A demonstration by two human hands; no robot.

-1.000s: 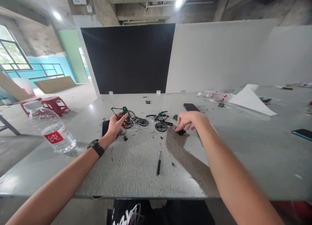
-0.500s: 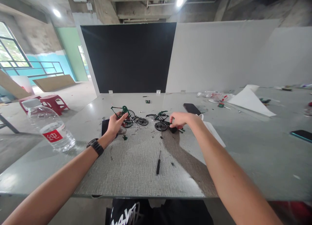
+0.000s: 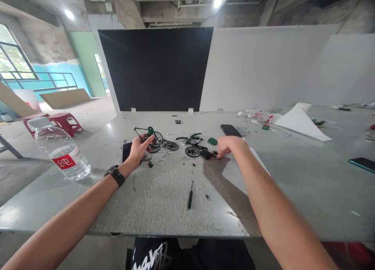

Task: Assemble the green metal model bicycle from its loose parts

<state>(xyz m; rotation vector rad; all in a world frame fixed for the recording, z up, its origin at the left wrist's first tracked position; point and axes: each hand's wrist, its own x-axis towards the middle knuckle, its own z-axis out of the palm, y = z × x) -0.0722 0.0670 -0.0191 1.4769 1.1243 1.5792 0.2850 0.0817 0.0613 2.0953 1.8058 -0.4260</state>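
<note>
My left hand grips a green model bicycle frame with a black spoked wheel on it, raised a little above the table. Just right of that hand lies another small wheel. My right hand is lowered to the table, its fingers pinched at a small dark part that I cannot make out. Beside those fingertips sit a black block-like piece and a green rectangular piece. A dark model bicycle part with a wheel lies between my hands.
A thin black screwdriver lies nearer me. On the left stands a water bottle. Phones rest behind my right hand, by my left wrist and far right. Small scraps dot the table; an upright panel borders its back.
My right hand has shifted right and slightly down, away from the black piece. The green rectangular piece now shows beside it. My left hand holds the bicycle frame as before.
</note>
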